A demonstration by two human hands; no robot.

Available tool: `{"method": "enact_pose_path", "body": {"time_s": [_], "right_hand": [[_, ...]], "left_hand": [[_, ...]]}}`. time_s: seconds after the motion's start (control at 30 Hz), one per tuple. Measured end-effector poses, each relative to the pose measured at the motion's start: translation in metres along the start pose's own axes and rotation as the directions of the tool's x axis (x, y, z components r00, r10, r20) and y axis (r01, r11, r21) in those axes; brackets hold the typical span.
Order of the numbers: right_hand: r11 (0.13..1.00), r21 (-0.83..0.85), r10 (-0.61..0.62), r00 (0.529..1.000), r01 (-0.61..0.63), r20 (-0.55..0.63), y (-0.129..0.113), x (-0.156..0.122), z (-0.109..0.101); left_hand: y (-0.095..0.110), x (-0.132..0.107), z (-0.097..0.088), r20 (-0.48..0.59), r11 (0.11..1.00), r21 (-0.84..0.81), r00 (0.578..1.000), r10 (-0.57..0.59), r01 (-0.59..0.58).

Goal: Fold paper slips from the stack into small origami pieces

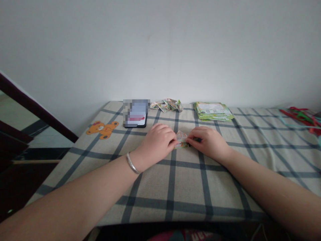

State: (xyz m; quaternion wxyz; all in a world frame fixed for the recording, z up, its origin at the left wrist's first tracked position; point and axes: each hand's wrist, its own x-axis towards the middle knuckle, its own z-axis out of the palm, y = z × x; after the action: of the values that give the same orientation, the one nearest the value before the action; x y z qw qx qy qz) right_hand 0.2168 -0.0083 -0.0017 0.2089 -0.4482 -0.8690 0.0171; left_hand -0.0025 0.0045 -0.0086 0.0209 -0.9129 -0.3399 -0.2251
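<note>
A small folded piece of printed paper [181, 139] lies on the checked tablecloth [175, 187] between my hands. My left hand [157, 142], with a silver bangle on the wrist, has its fingers curled and pinches the paper's left edge. My right hand [209, 142] is also closed and pinches the paper's right edge. Both hands rest on the cloth, and most of the paper is hidden under the fingers.
A phone [135, 113] lies at the back left. Beside it sits a cluster of folded paper pieces [167, 105]. A stack of green printed sheets [213, 111] lies at the back right, coloured strips [302, 115] at the far right. A bear print [102, 129] marks the cloth's left.
</note>
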Motion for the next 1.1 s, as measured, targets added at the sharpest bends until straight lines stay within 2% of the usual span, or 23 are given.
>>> {"method": "enact_pose_path", "body": {"time_s": [0.17, 0.37, 0.5, 0.7, 1.1], "right_hand": [[0.996, 0.035, 0.085, 0.996, -0.085, -0.009, -0.002, 0.001, 0.000], [0.997, 0.047, 0.056, 0.998, -0.055, -0.020, 0.002, 0.002, 0.004], [0.996, 0.063, 0.063, 0.997, -0.060, -0.040, 0.003, 0.003, 0.007], [0.985, 0.107, 0.142, 0.989, -0.137, -0.043, 0.001, 0.006, 0.008], [0.994, 0.055, 0.093, 0.994, -0.090, -0.065, 0.002, 0.008, 0.014]], "left_hand": [[-0.005, 0.001, 0.004, -0.027, 0.999, -0.015, 0.999, -0.031, 0.031], [-0.003, 0.001, 0.003, -0.022, 1.000, -0.002, 1.000, 0.002, -0.002], [-0.002, 0.003, 0.005, -0.052, 0.998, -0.003, 0.997, -0.061, 0.061], [-0.003, 0.007, 0.011, -0.090, 0.991, -0.059, 0.988, -0.123, 0.118], [-0.004, 0.007, 0.015, -0.056, 0.991, 0.052, 0.991, -0.121, 0.124]]}}
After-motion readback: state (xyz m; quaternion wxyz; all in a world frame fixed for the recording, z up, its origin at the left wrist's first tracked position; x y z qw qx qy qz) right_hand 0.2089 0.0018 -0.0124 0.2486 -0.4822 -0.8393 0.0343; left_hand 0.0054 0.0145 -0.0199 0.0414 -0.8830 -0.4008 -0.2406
